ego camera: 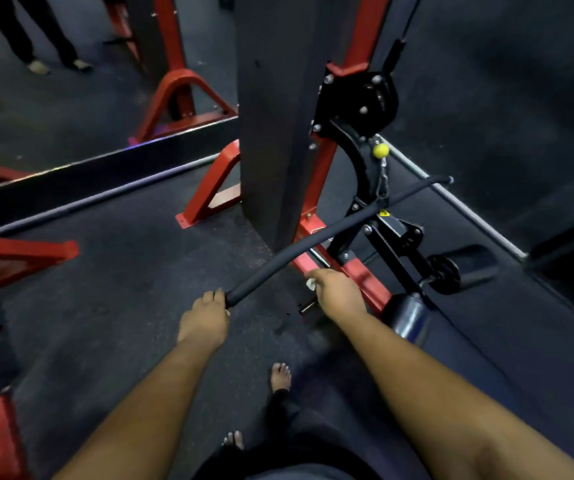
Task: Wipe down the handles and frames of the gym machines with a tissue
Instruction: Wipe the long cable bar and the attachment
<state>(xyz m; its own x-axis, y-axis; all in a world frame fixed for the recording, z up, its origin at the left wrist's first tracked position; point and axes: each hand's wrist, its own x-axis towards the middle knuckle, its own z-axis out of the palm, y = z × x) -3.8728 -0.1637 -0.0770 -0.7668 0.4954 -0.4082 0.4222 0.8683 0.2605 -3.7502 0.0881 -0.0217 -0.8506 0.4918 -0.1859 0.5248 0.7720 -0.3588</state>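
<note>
At near end of cable bar (316, 239) | left hand (205, 322) gripped it | right hand (337, 294) pinched tissue (310, 284) on bar | frames looked unwiped, guessing

left hand (205, 318) gripping bar (327, 233) end, right hand (337, 292) pinching tissue (310, 284)

bar (313, 237) and pillar (271, 133) ahead, floor (122, 271) open left

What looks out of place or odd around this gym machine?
Nothing looks broken or spilled. The long black padded bar hangs slanted because the left hand grips its near end, while the right hand holds a small white tissue beside it.
</note>
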